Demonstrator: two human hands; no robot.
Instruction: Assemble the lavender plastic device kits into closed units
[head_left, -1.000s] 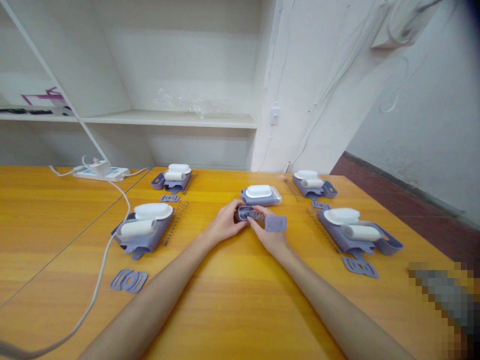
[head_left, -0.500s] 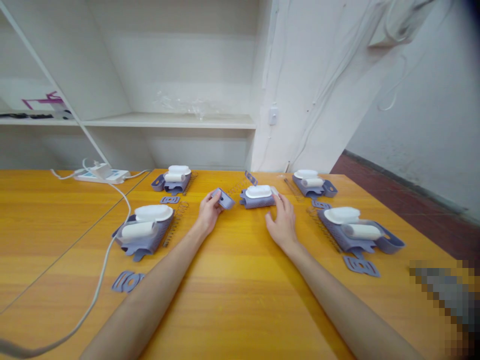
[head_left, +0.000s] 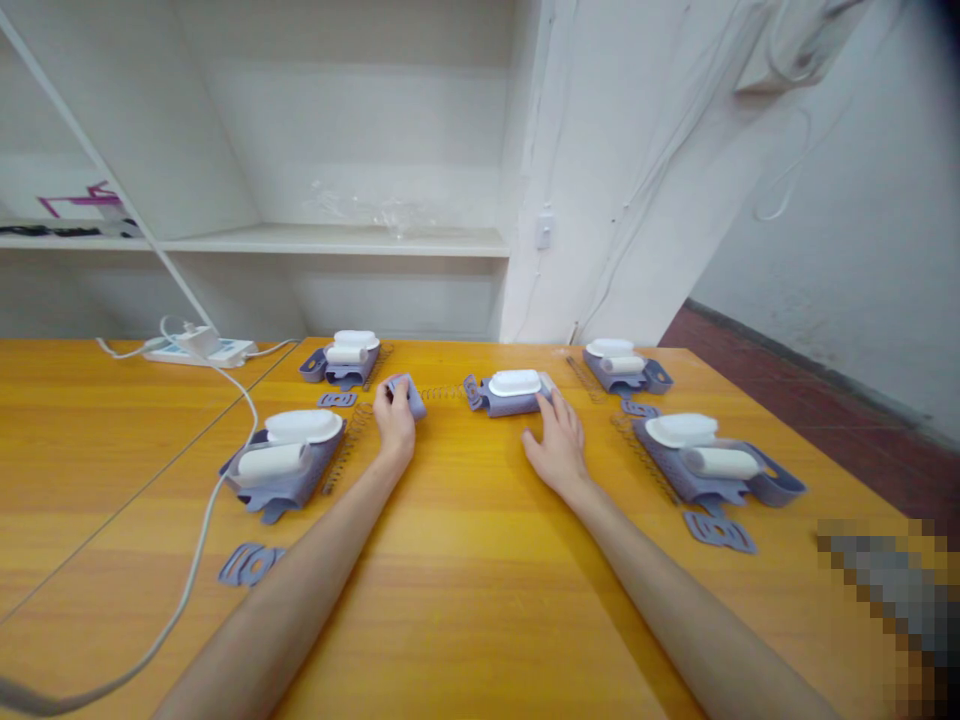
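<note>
Pinched in my left hand (head_left: 395, 415) is a small grey-purple plastic cup (head_left: 415, 397), partly hidden by the fingers. My right hand (head_left: 559, 440) has its thumb apart and its fingertips against the right end of a grey-purple plastic holder (head_left: 517, 402). A white oval lidded piece (head_left: 514, 382) lies on that holder. The end of a white roll (head_left: 547, 384) shows behind my right fingertips. At the holder's left end a flat grey-purple slotted plate (head_left: 472, 392) stands tilted. Between this plate and my left hand stretches a thin coil spring (head_left: 442, 391) on the table.
Similar sets stand at far left (head_left: 346, 362), near left (head_left: 289, 465), far right (head_left: 616, 367) and near right (head_left: 705, 465), each with a spring and slotted plate. A white cable (head_left: 202, 540) runs from a power strip (head_left: 199, 348) along the left.
My left hand has moved left with the plastic cup, turning it. The slotted plate has shifted left and down to the holder's left end. My right hand stays at the holder.
</note>
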